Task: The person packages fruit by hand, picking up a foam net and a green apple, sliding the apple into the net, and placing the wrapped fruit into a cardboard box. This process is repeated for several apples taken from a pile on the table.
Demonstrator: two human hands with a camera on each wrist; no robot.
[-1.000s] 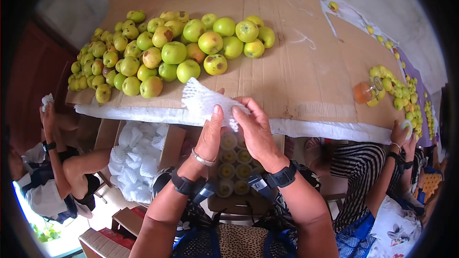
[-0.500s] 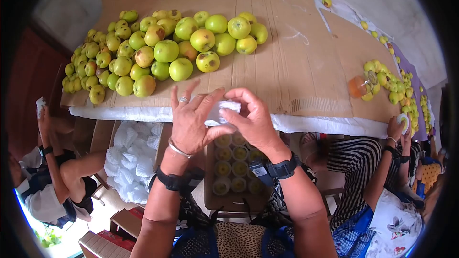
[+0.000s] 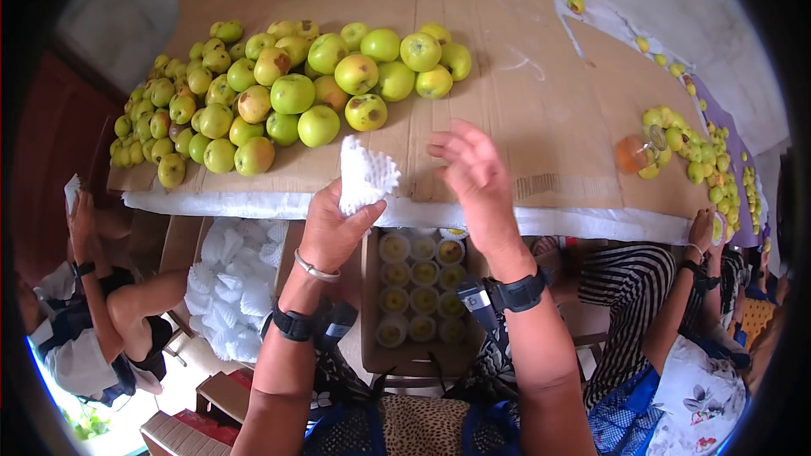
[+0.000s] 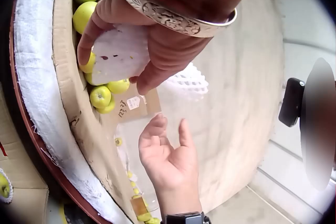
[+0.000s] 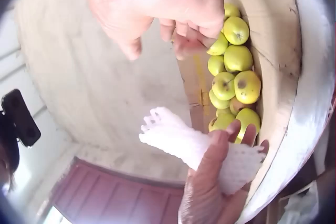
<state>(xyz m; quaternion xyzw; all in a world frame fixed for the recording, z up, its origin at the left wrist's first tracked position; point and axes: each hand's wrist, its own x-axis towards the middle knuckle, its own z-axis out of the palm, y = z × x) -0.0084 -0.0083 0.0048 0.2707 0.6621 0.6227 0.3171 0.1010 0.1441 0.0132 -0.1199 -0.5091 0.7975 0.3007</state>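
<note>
A white foam net (image 3: 365,176) is pinched by the left hand (image 3: 331,228) over the tabletop's near edge; the right hand (image 3: 473,171), fingers spread, holds nothing. So light a grip could let the net be dropped into the box (image 3: 372,304) below.

Cardboard-covered table (image 3: 541,76), pale wall (image 4: 247,77), dark red door (image 5: 121,198).

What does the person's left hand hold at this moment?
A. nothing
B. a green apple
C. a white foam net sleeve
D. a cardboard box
C: the left hand grips the white foam net sleeve above the table edge, while the right hand is open and empty.
</note>
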